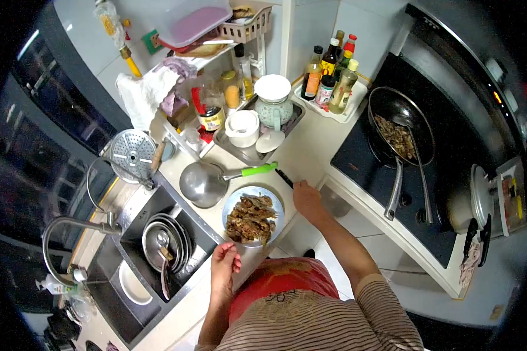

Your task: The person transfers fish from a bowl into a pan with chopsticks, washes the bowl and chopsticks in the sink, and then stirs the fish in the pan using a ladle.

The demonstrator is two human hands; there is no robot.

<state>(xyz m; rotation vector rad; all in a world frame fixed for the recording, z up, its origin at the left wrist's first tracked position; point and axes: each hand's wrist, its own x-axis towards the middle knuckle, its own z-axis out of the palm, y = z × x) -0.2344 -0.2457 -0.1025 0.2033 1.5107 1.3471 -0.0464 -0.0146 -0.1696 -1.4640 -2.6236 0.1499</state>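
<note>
My left hand [223, 266] hovers by the counter edge, fingers loosely curled, with nothing visible in them. Just beyond it stands a pale blue plate [281, 217] heaped with browned fried fish [250, 221]. My right hand [306, 198] is closed at the counter's right edge, on the end of a slim black utensil [283, 178]; its exact kind is too small to make out. Near that utensil's far end is the green handle [260, 169] of a metal ladle-like pan [204, 184], which rests beside the plate.
At left is a sink [129, 225] with stacked metal bowls [158, 243] and a faucet [55, 225]. A wok [386, 105] holding food and a spatula [418, 167] sits on the stove at right. Sauce bottles [328, 73] and a lidded jar [273, 111] stand behind.
</note>
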